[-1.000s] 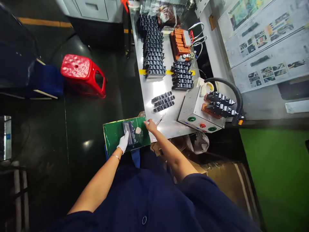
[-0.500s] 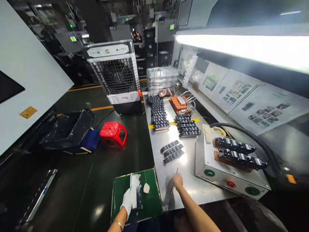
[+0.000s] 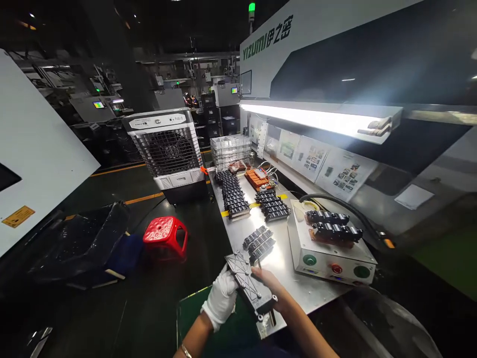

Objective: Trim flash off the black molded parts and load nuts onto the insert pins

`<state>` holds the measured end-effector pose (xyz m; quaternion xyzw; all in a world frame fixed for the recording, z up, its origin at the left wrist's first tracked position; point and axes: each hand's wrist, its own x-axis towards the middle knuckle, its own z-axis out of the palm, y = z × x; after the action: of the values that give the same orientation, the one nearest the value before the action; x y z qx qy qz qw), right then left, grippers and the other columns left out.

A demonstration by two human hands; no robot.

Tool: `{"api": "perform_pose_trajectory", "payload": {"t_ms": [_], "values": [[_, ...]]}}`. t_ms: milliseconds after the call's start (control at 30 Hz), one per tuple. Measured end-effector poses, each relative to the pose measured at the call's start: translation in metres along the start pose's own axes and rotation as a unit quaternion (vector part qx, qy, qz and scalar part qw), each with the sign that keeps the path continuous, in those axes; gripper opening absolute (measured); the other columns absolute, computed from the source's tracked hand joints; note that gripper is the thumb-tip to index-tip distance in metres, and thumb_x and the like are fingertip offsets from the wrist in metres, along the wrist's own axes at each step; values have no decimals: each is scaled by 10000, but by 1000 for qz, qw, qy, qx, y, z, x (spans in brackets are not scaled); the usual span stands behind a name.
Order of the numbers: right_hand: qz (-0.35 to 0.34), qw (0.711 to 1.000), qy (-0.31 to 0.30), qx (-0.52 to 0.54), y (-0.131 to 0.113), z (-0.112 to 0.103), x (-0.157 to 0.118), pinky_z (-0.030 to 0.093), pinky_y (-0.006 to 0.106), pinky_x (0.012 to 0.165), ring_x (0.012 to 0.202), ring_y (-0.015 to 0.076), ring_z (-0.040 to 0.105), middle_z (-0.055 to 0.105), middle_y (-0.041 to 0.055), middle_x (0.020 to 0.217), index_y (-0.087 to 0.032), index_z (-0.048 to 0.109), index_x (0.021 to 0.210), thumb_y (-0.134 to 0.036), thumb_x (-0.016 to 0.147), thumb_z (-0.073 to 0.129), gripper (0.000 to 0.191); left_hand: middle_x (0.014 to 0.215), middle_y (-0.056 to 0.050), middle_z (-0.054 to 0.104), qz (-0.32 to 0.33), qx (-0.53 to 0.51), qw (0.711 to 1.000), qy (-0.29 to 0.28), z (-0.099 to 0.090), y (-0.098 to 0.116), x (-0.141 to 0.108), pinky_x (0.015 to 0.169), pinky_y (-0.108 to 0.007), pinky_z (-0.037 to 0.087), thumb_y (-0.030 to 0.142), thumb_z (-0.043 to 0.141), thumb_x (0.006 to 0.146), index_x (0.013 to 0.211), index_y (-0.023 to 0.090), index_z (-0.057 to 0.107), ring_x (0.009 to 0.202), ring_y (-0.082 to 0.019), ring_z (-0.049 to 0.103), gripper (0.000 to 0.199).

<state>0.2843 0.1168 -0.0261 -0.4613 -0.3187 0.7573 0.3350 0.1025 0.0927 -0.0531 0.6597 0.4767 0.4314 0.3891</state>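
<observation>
My left hand [image 3: 222, 294], in a white glove, is closed on the left edge of a long grey moulded part [image 3: 248, 283]. The part is tilted, its ribbed face with crossing lines and small round bosses turned up. My bare right hand [image 3: 269, 282] is at the part's right side, thumb against its edge. A thin pen-like tool [image 3: 260, 265] sticks up past the right fingers; most of it is hidden by the hand and the part. Just beyond lie several dark ridged strips [image 3: 260, 242] on the metal table [image 3: 288, 266]. Under my hands is a green board [image 3: 194, 313].
A control box [image 3: 328, 258] with round buttons stands at the right, bearing two black ridged pieces [image 3: 337, 231]. Rows of black parts [image 3: 234, 195] and an orange fixture [image 3: 257, 179] are farther back. A red stool [image 3: 166, 233] and an air cooler [image 3: 167, 149] stand left.
My left hand has lifted the part off the green board and turned it. My right hand has come left to it from over the table. The view has tilted up.
</observation>
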Motion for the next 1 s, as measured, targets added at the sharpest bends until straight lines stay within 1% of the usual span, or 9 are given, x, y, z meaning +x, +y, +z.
{"api": "perform_pose_trajectory", "payload": {"t_ms": [67, 133, 200, 367, 467, 600, 667, 833, 1000], "values": [[-47, 998, 50, -16, -13, 9, -16, 520, 303, 722, 819, 211, 675, 719, 61, 863, -159, 682, 1018, -576, 577, 813, 621, 1031, -102, 756, 20, -7, 998, 57, -3, 17, 4, 1135, -506, 371, 303, 576, 785, 828, 226, 775, 1091, -264, 670, 217], [-101, 987, 111, -58, -20, 18, -29, 516, 322, 752, 828, 217, 660, 711, 46, 857, -155, 652, 1147, -588, 594, 796, 717, 1025, -129, 754, -67, -80, 985, 139, -4, 35, 6, 987, -487, 521, 353, 559, 836, 998, 181, 752, 968, -264, 710, 305], [-162, 968, 136, -135, -22, 27, -37, 508, 331, 737, 759, 202, 629, 681, 24, 786, -139, 614, 1220, -609, 675, 725, 728, 1063, -147, 745, -141, -160, 964, 159, -5, 55, 7, 868, -441, 586, 409, 574, 854, 1150, 140, 691, 907, -257, 721, 416], [-305, 897, 82, -310, -33, 39, -47, 495, 323, 718, 750, 182, 601, 642, 30, 788, -173, 606, 1096, -573, 889, 478, 469, 1361, -109, 619, -131, -182, 959, 172, -15, 103, 1, 1103, -396, 443, 380, 682, 810, 1314, 171, 585, 1269, -255, 571, 554], [-384, 827, 130, -390, -55, 34, -53, 461, 296, 658, 669, 160, 568, 588, 18, 713, -196, 552, 977, -492, 984, 278, 404, 1438, -73, 558, -178, -195, 949, 171, -26, 123, -10, 1130, -387, 419, 404, 657, 839, 1365, 201, 554, 1348, -254, 495, 573], [-401, 696, 99, -587, -86, 30, -63, 387, 272, 652, 719, 155, 572, 649, 54, 809, -192, 577, 913, -344, 999, 329, 304, 1475, -68, 520, -200, -195, 948, 151, -34, 134, -27, 1104, -330, 446, 353, 639, 865, 1415, 200, 503, 1342, -235, 503, 587], [-389, 650, 103, -645, -95, 34, -66, 349, 270, 642, 739, 155, 584, 682, 71, 850, -176, 613, 934, -314, 998, 343, 310, 1471, -76, 524, -193, -174, 953, 152, -35, 135, -32, 1116, -315, 429, 314, 615, 884, 1424, 178, 489, 1342, -221, 504, 571], [-379, 609, 166, -677, -97, 42, -68, 233, 277, 566, 598, 121, 521, 649, 36, 669, -171, 639, 740, -453, 1000, 368, 470, 1498, -75, 491, -192, -124, 961, 159, -32, 138, -39, 1145, -323, 392, 308, 593, 906, 1451, 179, 460, 1338, -216, 509, 575], [-399, 587, 175, -682, -93, 43, -64, 187, 277, 540, 557, 108, 486, 611, 26, 597, -167, 640, 650, -510, 986, 387, 542, 1457, -88, 537, -192, -97, 962, 168, -31, 143, -44, 1133, -333, 408, 305, 597, 898, 1441, 162, 479, 1302, -223, 544, 573]]}}
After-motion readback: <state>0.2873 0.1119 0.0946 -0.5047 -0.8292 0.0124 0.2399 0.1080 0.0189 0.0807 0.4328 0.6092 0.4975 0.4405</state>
